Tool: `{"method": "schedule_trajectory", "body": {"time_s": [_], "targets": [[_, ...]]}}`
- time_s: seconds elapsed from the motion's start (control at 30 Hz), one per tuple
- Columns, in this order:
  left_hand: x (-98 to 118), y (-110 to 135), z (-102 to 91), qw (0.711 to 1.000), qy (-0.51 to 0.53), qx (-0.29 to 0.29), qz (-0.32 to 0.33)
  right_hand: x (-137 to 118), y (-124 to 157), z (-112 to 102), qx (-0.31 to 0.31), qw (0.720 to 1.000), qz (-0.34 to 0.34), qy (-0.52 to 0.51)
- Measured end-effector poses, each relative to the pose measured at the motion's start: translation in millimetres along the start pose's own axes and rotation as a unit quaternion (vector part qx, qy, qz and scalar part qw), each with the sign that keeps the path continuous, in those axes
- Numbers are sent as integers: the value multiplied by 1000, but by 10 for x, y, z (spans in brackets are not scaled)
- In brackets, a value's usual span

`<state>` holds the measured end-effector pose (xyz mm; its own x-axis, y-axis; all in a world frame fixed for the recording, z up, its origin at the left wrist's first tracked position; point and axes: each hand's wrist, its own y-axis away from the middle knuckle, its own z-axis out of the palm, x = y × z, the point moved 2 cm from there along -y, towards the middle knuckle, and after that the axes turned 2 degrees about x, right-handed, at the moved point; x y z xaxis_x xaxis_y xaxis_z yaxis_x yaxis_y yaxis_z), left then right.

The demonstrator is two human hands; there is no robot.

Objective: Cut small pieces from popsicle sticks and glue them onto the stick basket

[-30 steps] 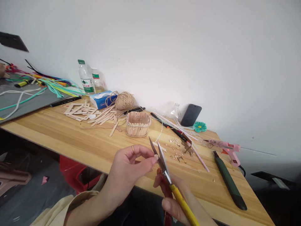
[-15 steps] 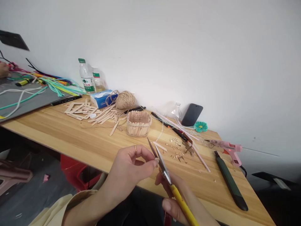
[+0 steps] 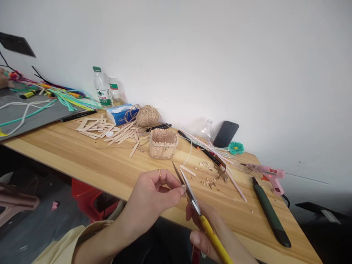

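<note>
My right hand [image 3: 210, 229] grips yellow-handled scissors [image 3: 195, 205], their blades slightly apart and pointing up and to the left. Close against the blades, my left hand [image 3: 158, 198] pinches a tiny piece between thumb and forefinger; the fingertips mostly hide it, so its kind cannot be made out. Just beyond the blade tips stands a small basket made of craft sticks [image 3: 163, 145], with a beaded band round it. A pale cut stick [image 3: 188, 171] and small wood scraps [image 3: 207, 176] lie to the right of the blades.
Behind lie loose craft sticks [image 3: 99, 127], a twine ball [image 3: 147, 116], a tissue pack [image 3: 121, 115] and a bottle [image 3: 102, 90]. On the right are a phone [image 3: 226, 134], a pink glue gun [image 3: 271, 176] and a dark green tool [image 3: 271, 212]. Another person's hand [image 3: 3, 79] shows far left.
The view has shifted very slightly. Both hands and the scissors keep nearly the same pose, with the blades still a little apart.
</note>
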<state>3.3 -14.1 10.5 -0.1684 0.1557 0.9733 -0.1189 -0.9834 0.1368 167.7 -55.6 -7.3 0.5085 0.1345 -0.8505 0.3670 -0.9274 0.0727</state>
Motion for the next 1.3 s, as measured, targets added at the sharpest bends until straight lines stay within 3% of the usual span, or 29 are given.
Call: {"method": "schedule_trajectory", "body": {"time_s": [0.33,0.6,0.83,1.0,1.3], "targets": [[-34,-13,-53,999,-19,-32,2,-138,-13,-60,-8,998,-11,61],[-16,-13,-79,998,-42,-49,-9,-143,-11,-56,-1,996,45,81],[-35,-16,-91,997,-53,-57,-24,-118,38,-82,29,988,48,146],[-15,-19,-75,998,-23,-48,-19,-108,25,-90,12,991,63,122],[-12,-7,-25,997,45,-48,-27,-69,-36,-88,9,999,-8,53]]}}
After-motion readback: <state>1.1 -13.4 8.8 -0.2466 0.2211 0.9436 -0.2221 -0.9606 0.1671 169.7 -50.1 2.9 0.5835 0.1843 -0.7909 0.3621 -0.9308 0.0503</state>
